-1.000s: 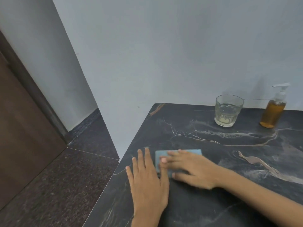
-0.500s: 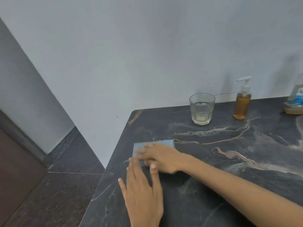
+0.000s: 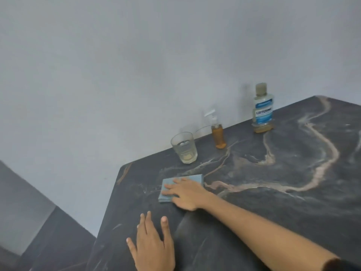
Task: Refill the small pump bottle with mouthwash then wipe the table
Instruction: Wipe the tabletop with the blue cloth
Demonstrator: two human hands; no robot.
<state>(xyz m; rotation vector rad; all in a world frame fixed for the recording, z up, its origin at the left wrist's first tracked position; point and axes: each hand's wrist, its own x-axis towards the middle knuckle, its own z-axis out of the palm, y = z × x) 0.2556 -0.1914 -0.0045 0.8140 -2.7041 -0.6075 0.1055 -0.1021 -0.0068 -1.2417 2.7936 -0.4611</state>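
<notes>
A folded blue cloth [image 3: 193, 178] lies near the left corner of the dark marble table [image 3: 273, 192]. My right hand [image 3: 185, 192] presses flat on the cloth with straight fingers. My left hand [image 3: 154, 245] rests flat on the table nearer to me, apart from the cloth. The small pump bottle [image 3: 218, 133] with amber liquid stands by the wall. Further right stands the mouthwash bottle [image 3: 262, 110], capped, with a little amber liquid at its bottom.
A clear glass [image 3: 184, 147] with a little pale liquid stands left of the pump bottle. A grey wall runs behind the table. The table's left edge drops to a dark floor [image 3: 58, 241].
My right hand has slid the cloth away from my left hand, further onto the table. The view has swung right, bringing the mouthwash bottle fully into sight.
</notes>
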